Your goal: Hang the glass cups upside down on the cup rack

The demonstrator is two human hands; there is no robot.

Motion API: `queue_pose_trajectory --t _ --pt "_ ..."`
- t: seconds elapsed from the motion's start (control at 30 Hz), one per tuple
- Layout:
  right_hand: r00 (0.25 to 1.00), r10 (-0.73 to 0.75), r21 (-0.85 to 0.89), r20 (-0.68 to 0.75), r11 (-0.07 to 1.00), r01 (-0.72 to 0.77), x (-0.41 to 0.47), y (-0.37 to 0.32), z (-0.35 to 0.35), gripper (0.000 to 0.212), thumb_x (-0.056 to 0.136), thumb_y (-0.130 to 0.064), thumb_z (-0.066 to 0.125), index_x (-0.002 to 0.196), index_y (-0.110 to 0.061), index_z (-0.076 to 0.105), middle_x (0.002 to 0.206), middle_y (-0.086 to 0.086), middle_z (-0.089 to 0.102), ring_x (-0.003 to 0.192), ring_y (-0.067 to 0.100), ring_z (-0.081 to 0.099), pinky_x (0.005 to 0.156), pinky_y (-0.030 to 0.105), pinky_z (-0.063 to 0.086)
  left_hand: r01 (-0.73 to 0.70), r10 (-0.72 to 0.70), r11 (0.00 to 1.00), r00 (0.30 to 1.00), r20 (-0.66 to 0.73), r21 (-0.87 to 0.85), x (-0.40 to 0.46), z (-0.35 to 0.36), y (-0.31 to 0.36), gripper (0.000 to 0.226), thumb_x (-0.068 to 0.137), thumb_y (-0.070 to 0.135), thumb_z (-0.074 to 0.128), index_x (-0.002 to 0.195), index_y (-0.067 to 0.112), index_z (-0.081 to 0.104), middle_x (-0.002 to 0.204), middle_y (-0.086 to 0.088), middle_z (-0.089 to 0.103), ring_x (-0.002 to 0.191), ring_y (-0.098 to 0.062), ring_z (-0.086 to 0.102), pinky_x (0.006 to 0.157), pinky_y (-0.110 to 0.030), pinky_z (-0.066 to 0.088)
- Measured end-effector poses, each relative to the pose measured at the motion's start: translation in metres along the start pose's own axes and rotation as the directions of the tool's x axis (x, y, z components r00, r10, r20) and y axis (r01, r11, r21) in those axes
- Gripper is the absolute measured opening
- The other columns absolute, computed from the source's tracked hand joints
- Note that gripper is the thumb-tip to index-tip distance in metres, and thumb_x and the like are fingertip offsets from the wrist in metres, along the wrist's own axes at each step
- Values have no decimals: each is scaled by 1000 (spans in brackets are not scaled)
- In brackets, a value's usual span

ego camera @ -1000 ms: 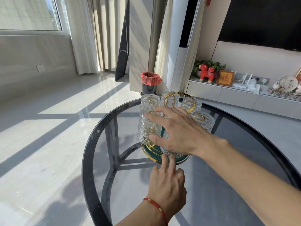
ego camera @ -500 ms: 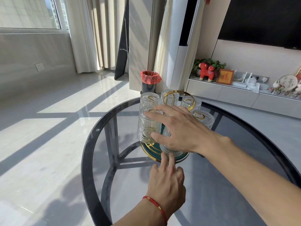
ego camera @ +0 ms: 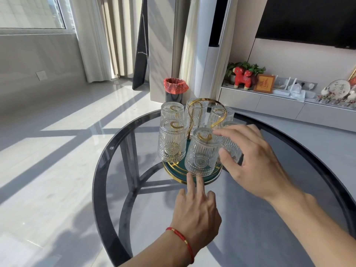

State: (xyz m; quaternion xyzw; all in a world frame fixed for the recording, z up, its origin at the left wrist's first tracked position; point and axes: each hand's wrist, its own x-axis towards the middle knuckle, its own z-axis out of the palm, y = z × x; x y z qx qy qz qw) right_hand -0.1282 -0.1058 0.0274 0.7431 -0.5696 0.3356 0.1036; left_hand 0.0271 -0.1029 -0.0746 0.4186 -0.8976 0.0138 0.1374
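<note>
Six ribbed glass cups (ego camera: 202, 151) hang upside down on a gold rack (ego camera: 206, 110). Right hand (ego camera: 256, 166) hovers open, empty; left hand (ego camera: 196, 212) fingertips press the rack's green base (ego camera: 173, 170).

Sunlight stripes the pale glossy floor (ego camera: 57, 151) left of the hands. Beyond them hang cream curtains (ego camera: 100, 35), a red-lined bin (ego camera: 175, 87), a low white cabinet (ego camera: 269, 103) and a dark screen (ego camera: 308, 18).
</note>
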Motion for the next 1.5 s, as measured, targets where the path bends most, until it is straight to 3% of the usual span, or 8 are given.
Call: queue_pose_trajectory --t 0.07,0.17,0.33,0.63,1.13,1.3,1.43,1.5 --pt "998 -20 -70 63 997 24 0 -1 7 43 91 -28 62 132 -16 67 127 3 65 121 28 54 106 45 44 -12 12 1000 999 -30 -3 0 -1 -4 22 90 32 47 88 11 55 142 -28 45 140 -48 32 81 -47 48" --pt "992 -1 -182 123 983 23 1 -2 18 50 95 -44 54 140 -24 61 141 3 59 131 28 47 105 51 41 -28 28 1000 997 -70 -3 2 -4 -10 19 89 32 47 86 14 54 122 -15 54 124 -38 45 72 -46 48" --pt "997 53 -343 56 939 -30 5 -5 28 53 97 -58 49 138 -27 61 132 3 66 122 34 51 91 47 32 -42 43 999 998 -39 11 0 -2 -12 20 88 30 48 88 12 57 140 -20 47 138 -40 36 74 -45 49" --pt "985 174 -47 13 984 -173 8 -9 24 71 79 -62 68 137 -22 59 114 -2 71 121 25 50 95 40 26 -41 42 999 999 -21 33 -1 -2 -11 20 87 31 46 88 13 53 131 -19 49 129 -40 41 73 -46 49" --pt "994 102 -83 27 992 -100 7 -5 20 71 81 -64 65 138 -23 55 115 -2 72 122 24 52 97 42 25 -23 24 999 1000 -7 44 -1 2 -12 22 88 34 49 96 15 56 141 -17 46 141 -38 32 75 -44 49" --pt "997 78 -84 1 993 -78 3 -3 12 62 89 -61 60 138 -23 57 127 -4 69 124 21 52 98 38 24 -35 36 999 999 -33 35 -2 1 -15 22 88 35 46 98 17 55 140 -10 44 143 -31 30 73 -41 48" --pt "990 113 28 -90 993 -111 -6 -2 -7 41 95 -40 63 131 -21 64 120 -7 71 119 18 58 102 41 35 3 -4 1000 999 -42 -17 -8 2 -15 22 89 33 46 99 16 56 150 -15 41 147 -31 26 83 -42 52" --pt "973 144 136 -181 983 -120 -15 0 -24 28 96 -26 68 123 -19 70 113 -7 73 114 15 63 102 43 44 30 -30 998 1000 -6 -53 -17 -1 -9 19 88 30 50 97 14 59 149 -19 46 140 -34 40 83 -44 55"
